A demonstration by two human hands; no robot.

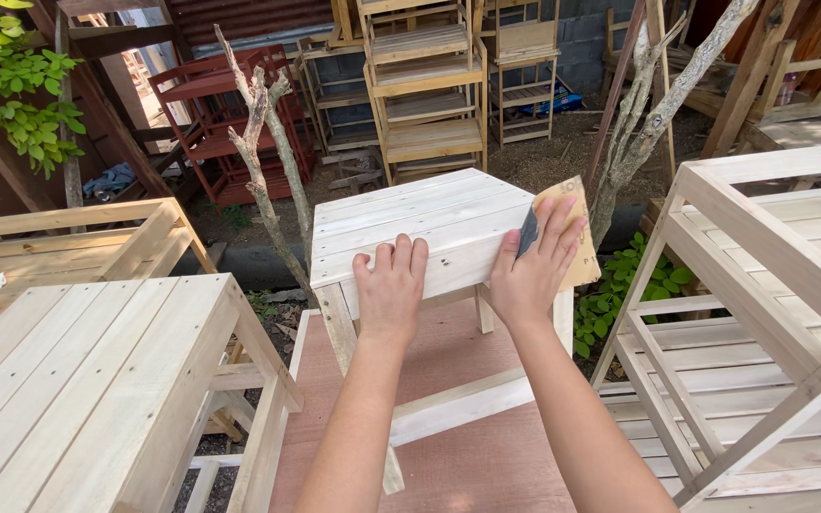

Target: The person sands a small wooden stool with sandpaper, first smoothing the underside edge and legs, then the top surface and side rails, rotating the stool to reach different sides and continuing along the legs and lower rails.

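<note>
I see the left hand (391,285) lying flat, fingers together, on the near edge of the stool (425,218), its grip holding nothing. The right hand (532,266) presses a tan sandpaper sheet (567,223) against the stool's right end, fingers spread over the sheet; the sheet overhangs the corner. The stool, unpainted slatted wood, stands on a reddish board (467,465). A pale bench (87,380) stands to the left, a slatted rack (772,313) to the right. Wooden shelves (425,90) stand beyond.
</note>
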